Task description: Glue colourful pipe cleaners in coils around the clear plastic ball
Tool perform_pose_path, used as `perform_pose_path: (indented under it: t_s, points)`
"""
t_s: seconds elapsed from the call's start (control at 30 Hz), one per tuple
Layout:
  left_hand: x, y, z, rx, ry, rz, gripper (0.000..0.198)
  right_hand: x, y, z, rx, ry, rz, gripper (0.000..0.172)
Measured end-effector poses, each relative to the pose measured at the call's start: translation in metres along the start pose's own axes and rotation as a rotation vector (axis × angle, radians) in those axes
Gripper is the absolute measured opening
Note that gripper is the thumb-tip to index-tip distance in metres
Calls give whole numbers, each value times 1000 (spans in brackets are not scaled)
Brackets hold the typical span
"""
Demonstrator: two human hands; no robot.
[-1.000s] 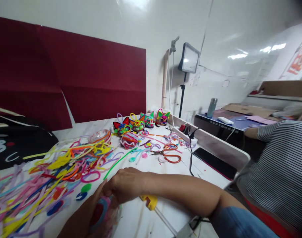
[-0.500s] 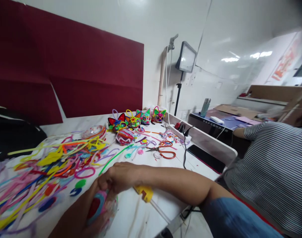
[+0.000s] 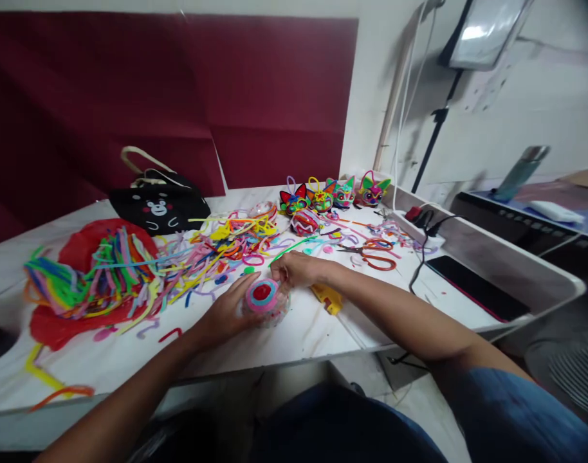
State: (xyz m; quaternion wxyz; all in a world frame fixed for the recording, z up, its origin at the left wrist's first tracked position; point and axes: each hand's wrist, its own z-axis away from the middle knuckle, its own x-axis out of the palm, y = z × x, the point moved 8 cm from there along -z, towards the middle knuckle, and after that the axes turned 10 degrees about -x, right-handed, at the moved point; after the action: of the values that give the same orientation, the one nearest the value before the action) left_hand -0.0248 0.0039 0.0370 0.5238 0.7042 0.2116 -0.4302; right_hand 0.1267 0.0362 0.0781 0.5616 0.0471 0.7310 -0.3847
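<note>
My left hand (image 3: 225, 313) is wrapped round the side of a clear round ball (image 3: 277, 315). A flat coil (image 3: 262, 294) of fuzzy pipe cleaner, red in the middle with blue and pink rings, faces up on it. At the ball's far right edge, the fingers of my right hand (image 3: 294, 270) are pinched together. What they hold, if anything, is hidden. Just beyond that hand lies a green pipe cleaner (image 3: 294, 247) on the table. A yellow tool (image 3: 329, 298), perhaps a glue gun, lies under my right forearm. Orange-handled scissors (image 3: 371, 254) rest further back.
Loose pipe cleaners (image 3: 231, 244) spread left of my hands, with a bundle (image 3: 115, 270) on red plastic (image 3: 67, 325). Several animal-head ornaments (image 3: 321, 198) stand at the back. A black bag (image 3: 159, 202), a power strip (image 3: 417, 228) and a phone (image 3: 477, 288) are around.
My view has swung left and down, bringing the bag and the bundle into sight. Both hands stay at the ball, and its coil now shows more fully.
</note>
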Motion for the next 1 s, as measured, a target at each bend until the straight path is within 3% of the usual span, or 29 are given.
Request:
perform_pose_path:
  t_s: [0.23, 0.6, 0.83, 1.0]
  points:
    - [17, 16, -1, 44, 56, -30, 73, -1, 0, -3, -2, 18, -5, 28]
    - [17, 30, -3, 29, 164, -30, 48, 0, 3, -8, -20, -14, 4, 21]
    - [17, 31, -4, 6, 210, -25, 45, 0, -2, -20, -64, -116, 78, 23]
    - [17, 28, -3, 5, 247, -23, 46, 0, -2, -11, -70, -161, 143, 29]
